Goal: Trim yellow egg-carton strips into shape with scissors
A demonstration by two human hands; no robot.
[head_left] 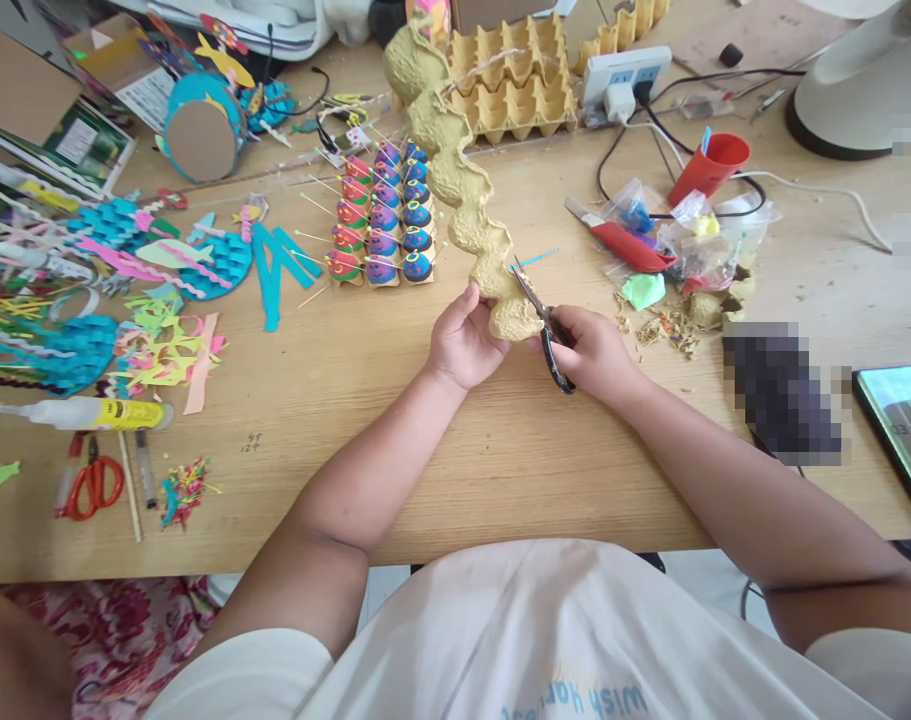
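Evidently for steadiness, the left hand gripped the near end of the egg-carton strip, whose rest reached away beyond its fingers. The right hand held the scissors by their handles, blades along the strip's edge near the left fingers, likely for control.

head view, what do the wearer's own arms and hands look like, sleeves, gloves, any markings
The left grip and right grip are bare human hands, no gloves visible. The left forearm and right forearm are bare too, with no watch, bracelet or cable showing. The left sleeve and right sleeve are short and white, part of a white shirt with pale blue lettering.
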